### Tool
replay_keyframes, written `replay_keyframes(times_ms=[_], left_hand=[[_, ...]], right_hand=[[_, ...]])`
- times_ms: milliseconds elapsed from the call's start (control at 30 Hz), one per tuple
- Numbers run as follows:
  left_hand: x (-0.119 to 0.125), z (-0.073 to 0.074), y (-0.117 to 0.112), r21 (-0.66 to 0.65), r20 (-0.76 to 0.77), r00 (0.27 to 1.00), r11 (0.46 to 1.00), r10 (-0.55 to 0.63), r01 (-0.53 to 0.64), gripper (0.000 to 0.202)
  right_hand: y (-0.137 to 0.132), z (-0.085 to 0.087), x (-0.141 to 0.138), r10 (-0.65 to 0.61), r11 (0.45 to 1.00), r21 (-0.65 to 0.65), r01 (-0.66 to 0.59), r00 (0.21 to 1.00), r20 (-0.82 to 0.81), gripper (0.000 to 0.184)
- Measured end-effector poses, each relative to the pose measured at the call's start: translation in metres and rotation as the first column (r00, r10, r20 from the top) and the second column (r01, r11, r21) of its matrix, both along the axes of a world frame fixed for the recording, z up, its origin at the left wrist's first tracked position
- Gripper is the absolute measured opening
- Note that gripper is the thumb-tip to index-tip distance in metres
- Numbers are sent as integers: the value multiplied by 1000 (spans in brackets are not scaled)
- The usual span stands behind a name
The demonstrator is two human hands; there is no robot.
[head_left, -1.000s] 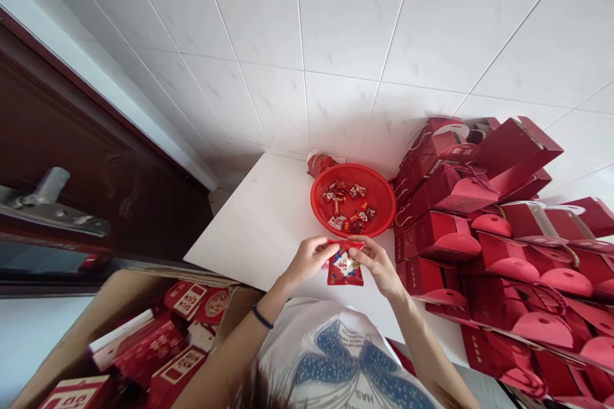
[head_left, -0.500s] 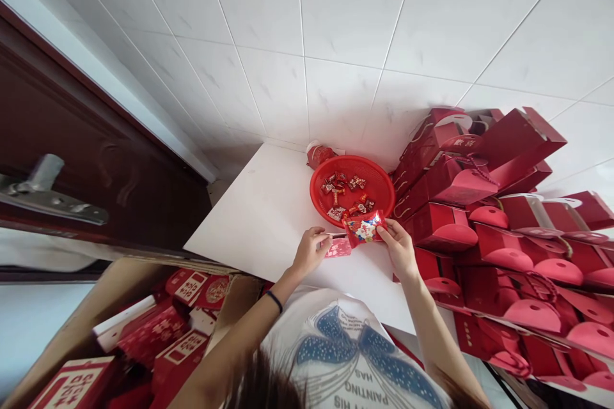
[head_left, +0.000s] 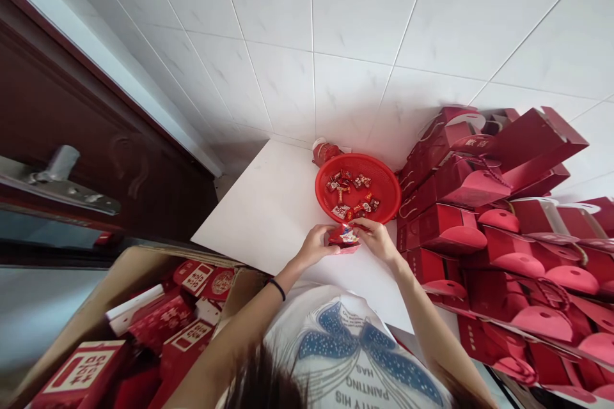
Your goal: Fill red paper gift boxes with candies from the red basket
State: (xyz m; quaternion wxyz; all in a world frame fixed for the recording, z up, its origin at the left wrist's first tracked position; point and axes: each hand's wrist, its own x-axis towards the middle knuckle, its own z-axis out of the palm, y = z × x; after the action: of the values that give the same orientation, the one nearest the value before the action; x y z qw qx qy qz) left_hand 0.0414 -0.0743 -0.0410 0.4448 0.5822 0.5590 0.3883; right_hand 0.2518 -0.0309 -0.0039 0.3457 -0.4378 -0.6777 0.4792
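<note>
Just in front of the red plastic basket (head_left: 396, 201), my left hand (head_left: 314, 246) is closed on a small pink-and-red patterned box (head_left: 348, 249). A shiny red snack packet (head_left: 344, 234) with a white and blue print sits at the box's top, seemingly partly inside it. My right hand (head_left: 378, 243) pinches the packet from the right, its fingertips at the upper edge. Several small wrapped candies (head_left: 343, 192) lie in the basket. The lower part of the packet is hidden by the box and my fingers.
A white table (head_left: 259, 198) bears the basket. Behind it, a small red pouch (head_left: 326, 152) rests near the tiled wall. Rows of red gift boxes (head_left: 455, 230) crowd the right side. At lower left, a cardboard carton (head_left: 115, 268) holds red boxes, near a dark door (head_left: 96, 115).
My right hand has brought the snack packet left and down to the small box's top, where it now sits partly hidden. The left hand has kept its hold on the box.
</note>
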Motion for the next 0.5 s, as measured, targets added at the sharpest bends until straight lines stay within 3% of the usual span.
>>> replay_keyframes(times_ms=[133,267,400,500], left_hand=[[-3,0,0,-7,-4,1000,1000,-30,30,50],[-6,0,0,20,0,998,998,-68,68,51],[-7,-6,-1,41,9,998,997,-63,63,48],[-7,-11,0,64,12,999,997,-33,32,47]], right_hand=[[9,13,3,186,975,61,-212,937,295,31],[12,27,-6,279,939,44,-341,829,485,33],[7,28,-21,355,906,16,-424,778,518,29],[6,24,-24,348,918,12,-395,821,452,30]])
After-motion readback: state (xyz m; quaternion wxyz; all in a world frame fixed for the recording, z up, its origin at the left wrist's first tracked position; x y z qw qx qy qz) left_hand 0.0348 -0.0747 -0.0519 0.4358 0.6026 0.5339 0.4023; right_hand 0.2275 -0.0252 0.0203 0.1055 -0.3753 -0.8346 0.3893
